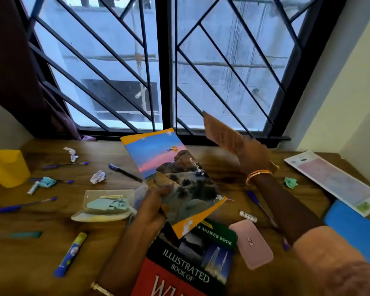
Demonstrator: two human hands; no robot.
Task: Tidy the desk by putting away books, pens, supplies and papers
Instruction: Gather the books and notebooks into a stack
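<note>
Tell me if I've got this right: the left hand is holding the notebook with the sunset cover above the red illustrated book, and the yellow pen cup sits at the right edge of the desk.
One detail is off. The head view shows the yellow pen cup at the left edge of the desk, not the right. The rest holds: the left hand holds the notebook with the sunset cover above the red illustrated book.

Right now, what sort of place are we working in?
Probably a study desk at home: a wooden desktop below a barred window, strewn with blue pens, crumpled paper and a red illustrated book.
</note>
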